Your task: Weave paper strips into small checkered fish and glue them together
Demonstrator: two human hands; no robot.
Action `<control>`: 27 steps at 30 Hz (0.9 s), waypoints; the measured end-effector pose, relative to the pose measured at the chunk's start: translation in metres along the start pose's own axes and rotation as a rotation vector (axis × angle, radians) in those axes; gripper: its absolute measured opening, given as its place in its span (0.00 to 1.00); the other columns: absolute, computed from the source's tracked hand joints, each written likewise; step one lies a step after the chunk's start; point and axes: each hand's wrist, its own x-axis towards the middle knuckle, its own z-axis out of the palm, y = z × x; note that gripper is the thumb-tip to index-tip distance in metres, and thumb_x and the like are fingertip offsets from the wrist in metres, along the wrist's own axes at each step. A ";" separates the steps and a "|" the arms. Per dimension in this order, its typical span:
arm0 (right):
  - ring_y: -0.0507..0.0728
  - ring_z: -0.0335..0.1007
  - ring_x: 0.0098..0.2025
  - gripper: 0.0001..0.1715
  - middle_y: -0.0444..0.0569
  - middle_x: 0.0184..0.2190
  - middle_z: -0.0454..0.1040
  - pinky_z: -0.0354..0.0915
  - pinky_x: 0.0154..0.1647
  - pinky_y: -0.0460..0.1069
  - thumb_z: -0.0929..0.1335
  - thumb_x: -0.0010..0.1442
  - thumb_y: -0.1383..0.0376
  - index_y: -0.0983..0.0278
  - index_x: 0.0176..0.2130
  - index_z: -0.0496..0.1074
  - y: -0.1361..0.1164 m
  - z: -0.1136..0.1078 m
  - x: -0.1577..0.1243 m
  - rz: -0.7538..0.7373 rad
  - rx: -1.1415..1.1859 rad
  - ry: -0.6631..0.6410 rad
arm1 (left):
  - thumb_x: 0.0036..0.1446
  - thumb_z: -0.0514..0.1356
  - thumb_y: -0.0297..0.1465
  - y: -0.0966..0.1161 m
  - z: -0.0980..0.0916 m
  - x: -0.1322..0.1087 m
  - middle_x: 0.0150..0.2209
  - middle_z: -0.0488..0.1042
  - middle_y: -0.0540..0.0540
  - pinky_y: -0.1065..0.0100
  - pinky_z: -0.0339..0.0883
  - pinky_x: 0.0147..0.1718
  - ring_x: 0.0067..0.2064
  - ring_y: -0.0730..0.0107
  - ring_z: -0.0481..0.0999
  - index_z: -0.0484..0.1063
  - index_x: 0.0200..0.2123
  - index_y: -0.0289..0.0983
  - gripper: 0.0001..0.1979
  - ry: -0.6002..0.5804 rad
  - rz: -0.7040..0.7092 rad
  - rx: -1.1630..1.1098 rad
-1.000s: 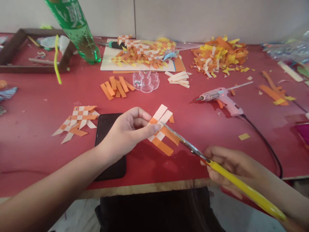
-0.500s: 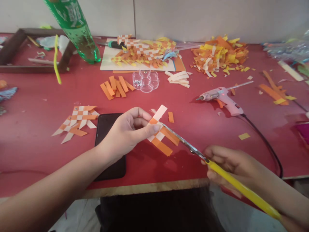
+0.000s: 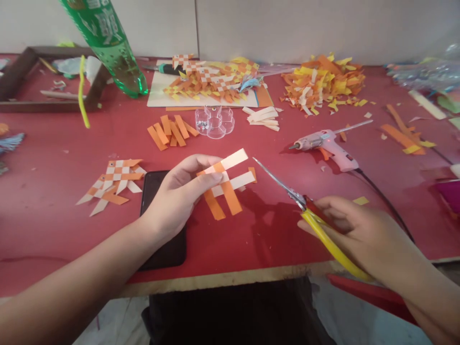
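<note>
Between thumb and fingers, my left hand (image 3: 179, 191) pinches a woven paper piece (image 3: 233, 199) of orange and cream strips, whose loose ends stick out to the right and downward. My right hand (image 3: 352, 235) grips a pair of scissors (image 3: 319, 227) with yellow and red handles. Their blades look closed, with the tip pointing up and left, a little apart from the woven paper. Part of the weave is hidden by my left thumb. Under my left wrist lies a black phone (image 3: 167, 251), and left of it are woven paper fish (image 3: 120, 175) with small eyes.
Orange strips (image 3: 165, 129), a clear flower-shaped tray (image 3: 215, 127) and cream strips (image 3: 262, 117) lie beyond my hands. A pink glue gun (image 3: 338, 151) with a cord rests at right. Behind are a green bottle (image 3: 118, 62), woven fish (image 3: 215, 79), paper scraps (image 3: 323, 81) and a dark frame (image 3: 36, 104).
The scissors have come away from the woven paper and moved right with my right hand. My left hand has shifted slightly left and turned the piece, so its orange ends point more downward.
</note>
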 end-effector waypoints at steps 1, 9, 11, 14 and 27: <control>0.61 0.75 0.31 0.20 0.46 0.29 0.76 0.63 0.27 0.50 0.72 0.50 0.48 0.58 0.36 0.70 0.004 0.000 0.003 -0.034 -0.122 0.057 | 0.54 0.66 0.25 0.001 0.000 0.000 0.28 0.77 0.56 0.81 0.70 0.31 0.30 0.80 0.76 0.78 0.32 0.40 0.04 0.010 -0.010 -0.014; 0.68 0.76 0.31 0.21 0.53 0.30 0.79 0.64 0.25 0.54 0.67 0.56 0.48 0.61 0.41 0.72 0.016 -0.001 0.017 -0.104 -0.647 0.291 | 0.55 0.66 0.25 -0.001 0.000 0.001 0.28 0.76 0.55 0.77 0.72 0.33 0.28 0.80 0.75 0.79 0.33 0.41 0.04 0.019 -0.009 -0.041; 0.68 0.77 0.34 0.24 0.56 0.37 0.80 0.67 0.27 0.56 0.64 0.59 0.48 0.62 0.45 0.72 0.015 -0.005 0.018 -0.154 -0.663 0.264 | 0.55 0.66 0.26 -0.001 -0.001 0.001 0.28 0.76 0.54 0.76 0.73 0.35 0.29 0.78 0.75 0.79 0.33 0.41 0.04 0.018 -0.015 -0.032; 0.67 0.76 0.38 0.25 0.58 0.44 0.77 0.68 0.29 0.57 0.58 0.65 0.49 0.62 0.44 0.72 0.007 -0.010 0.018 -0.312 -0.728 0.256 | 0.55 0.66 0.27 0.000 -0.001 0.000 0.27 0.76 0.55 0.76 0.73 0.35 0.29 0.78 0.75 0.78 0.34 0.41 0.03 0.008 -0.026 -0.017; 0.57 0.78 0.43 0.20 0.47 0.44 0.80 0.73 0.42 0.50 0.68 0.59 0.67 0.60 0.51 0.69 -0.085 0.040 0.051 -0.644 0.023 -0.022 | 0.55 0.67 0.26 0.002 0.001 -0.001 0.29 0.77 0.54 0.80 0.72 0.30 0.29 0.79 0.77 0.78 0.36 0.41 0.05 -0.116 -0.088 -0.025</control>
